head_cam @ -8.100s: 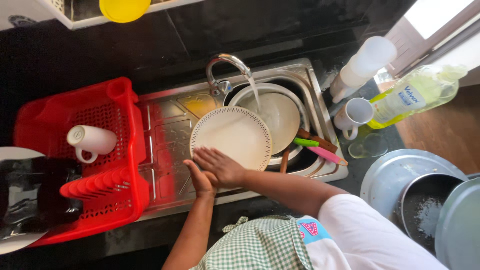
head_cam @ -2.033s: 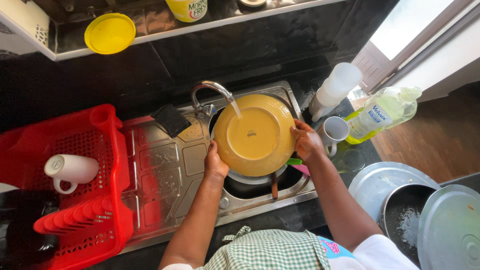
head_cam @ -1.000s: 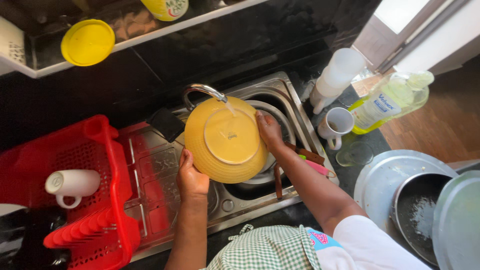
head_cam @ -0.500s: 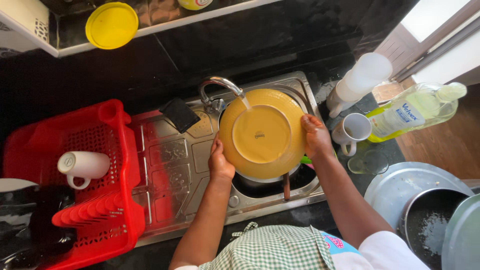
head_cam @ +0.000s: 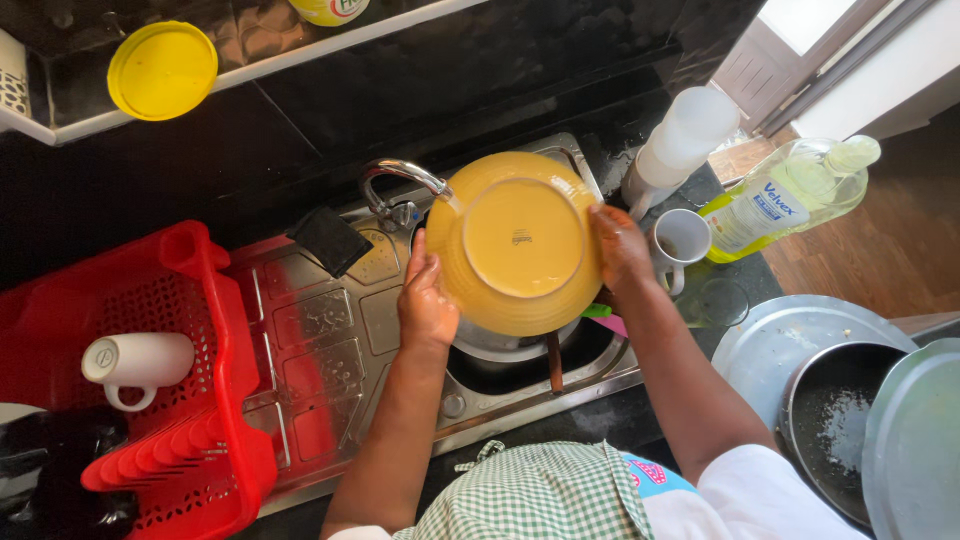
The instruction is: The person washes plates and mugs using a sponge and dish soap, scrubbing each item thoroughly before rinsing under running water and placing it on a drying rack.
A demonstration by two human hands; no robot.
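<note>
Black counters wrap a steel sink [head_cam: 330, 350]. Both hands, left hand [head_cam: 428, 300] at nine o'clock and right hand [head_cam: 620, 245] at three, grip the yellow plate [head_cam: 515, 240] under the tap [head_cam: 400, 180] (bottom up). One white mug [head_cam: 135, 360] sits in the red rack [head_cam: 215, 300]; more dishes wait below.

A black stone countertop [head_cam: 620, 420] runs round a steel sink [head_cam: 330, 330], backed by a dark glossy wall [head_cam: 420, 90]. A white shelf [head_cam: 300, 55] crosses the wall's top edge. At the right, wooden floor [head_cam: 880, 250] (brown planks) catches daylight from a doorway [head_cam: 800, 40].
</note>
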